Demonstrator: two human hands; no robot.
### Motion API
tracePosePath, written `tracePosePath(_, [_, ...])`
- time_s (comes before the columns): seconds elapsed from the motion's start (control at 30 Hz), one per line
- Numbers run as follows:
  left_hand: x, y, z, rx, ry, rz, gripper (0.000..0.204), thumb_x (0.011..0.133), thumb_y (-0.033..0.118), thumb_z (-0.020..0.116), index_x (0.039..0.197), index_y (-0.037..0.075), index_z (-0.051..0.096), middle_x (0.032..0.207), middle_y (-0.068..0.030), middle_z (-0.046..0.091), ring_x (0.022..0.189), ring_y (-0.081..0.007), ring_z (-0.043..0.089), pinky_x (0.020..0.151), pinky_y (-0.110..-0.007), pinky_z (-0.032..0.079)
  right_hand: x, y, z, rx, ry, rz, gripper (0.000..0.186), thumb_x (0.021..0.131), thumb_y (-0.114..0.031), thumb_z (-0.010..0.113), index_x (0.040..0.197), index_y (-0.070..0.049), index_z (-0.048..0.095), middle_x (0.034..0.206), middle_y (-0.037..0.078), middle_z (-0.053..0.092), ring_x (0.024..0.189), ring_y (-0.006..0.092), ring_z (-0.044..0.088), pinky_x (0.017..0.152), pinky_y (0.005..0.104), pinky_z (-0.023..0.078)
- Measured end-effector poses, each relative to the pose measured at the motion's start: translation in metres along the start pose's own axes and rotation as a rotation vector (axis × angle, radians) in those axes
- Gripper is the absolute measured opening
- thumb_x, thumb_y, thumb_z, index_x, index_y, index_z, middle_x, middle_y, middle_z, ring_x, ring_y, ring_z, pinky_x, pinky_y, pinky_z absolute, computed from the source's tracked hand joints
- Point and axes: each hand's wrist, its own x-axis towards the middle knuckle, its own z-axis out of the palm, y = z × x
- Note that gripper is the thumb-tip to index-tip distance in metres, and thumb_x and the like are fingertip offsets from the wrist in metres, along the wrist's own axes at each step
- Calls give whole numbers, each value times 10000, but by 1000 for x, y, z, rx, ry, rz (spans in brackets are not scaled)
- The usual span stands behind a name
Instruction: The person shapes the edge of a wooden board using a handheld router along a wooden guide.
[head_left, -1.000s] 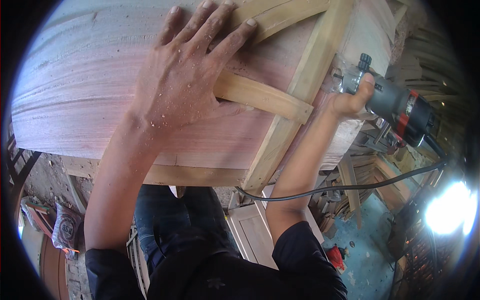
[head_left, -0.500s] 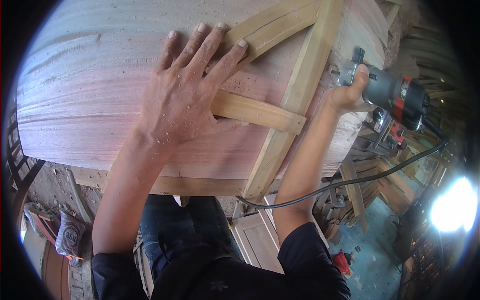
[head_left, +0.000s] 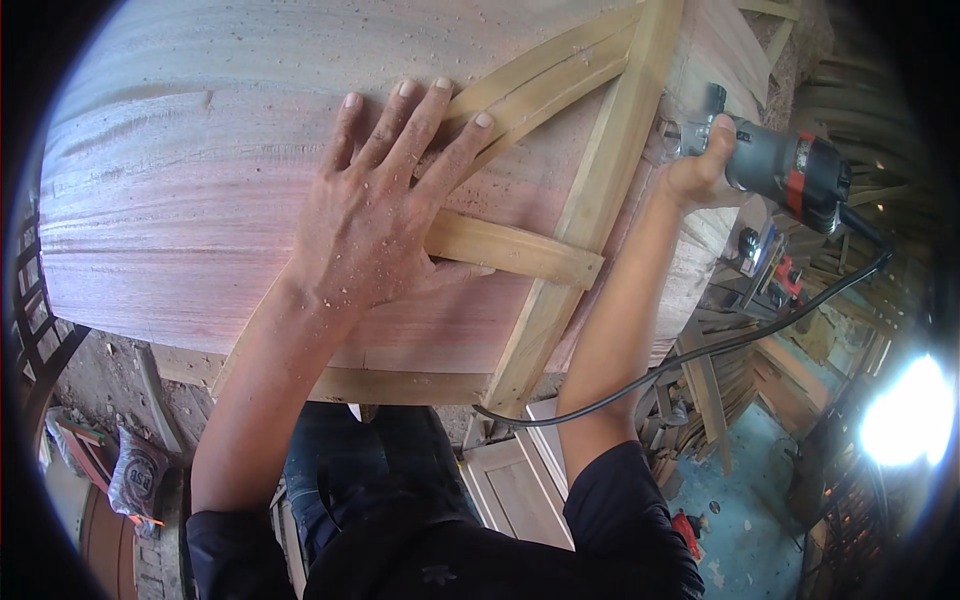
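Observation:
My left hand (head_left: pixel 365 230) lies flat with spread fingers on a pale wooden frame, its thumb beside the short crosspiece (head_left: pixel 515 250) and its index fingertip by the curved strips (head_left: pixel 560 75). Sawdust specks dot its skin. The frame rests on a broad, pinkish wood slab (head_left: pixel 180 220). My right hand (head_left: pixel 695 178) is wrapped round the base end of a grey and black trim router (head_left: pixel 770 165) with a red band. The router sits just right of the frame's long straight strip (head_left: pixel 605 185). Its bit is not clearly visible.
The router's black cord (head_left: pixel 740 345) loops past my right forearm. Below the slab stands a panelled wooden piece (head_left: pixel 515 480). Wood offcuts (head_left: pixel 715 400) are piled at the right, by a bright light (head_left: pixel 908 410). A filled bag (head_left: pixel 137 470) lies at the lower left.
The slab, frame and left hand appear slightly lower in view. Relative to the frame, the router has moved a little farther from me along the long strip. My left hand keeps its place on the frame.

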Motion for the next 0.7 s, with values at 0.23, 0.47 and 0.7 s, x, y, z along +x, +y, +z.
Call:
tracePosePath(0.23, [1,1,-3,-44,-33,-2,1233,571,792,879,1630,336,441,1704,-82,400,1582,-290,369,1353,-555,215,8,9,8,15,12,-31,442,724,-61,829,1100,75,640,976,145,708,780,244,705,714,338,586])
tracePosePath(0.47, [3,2,-7,-29,-112,-30,1295,533,768,928,1644,348,412,1747,-52,328,1614,-271,307,1371,-525,169,21,18,23,-2,21,-60,419,717,-65,839,1063,76,649,957,134,712,754,236,703,683,339,587])
tracePosePath(0.7, [3,2,-11,-82,-115,-26,1279,546,720,943,1645,331,418,1746,-78,326,1614,-294,307,1367,-541,162,35,32,35,-39,23,-53,400,714,-85,843,1030,71,652,914,124,716,736,243,706,675,349,589])
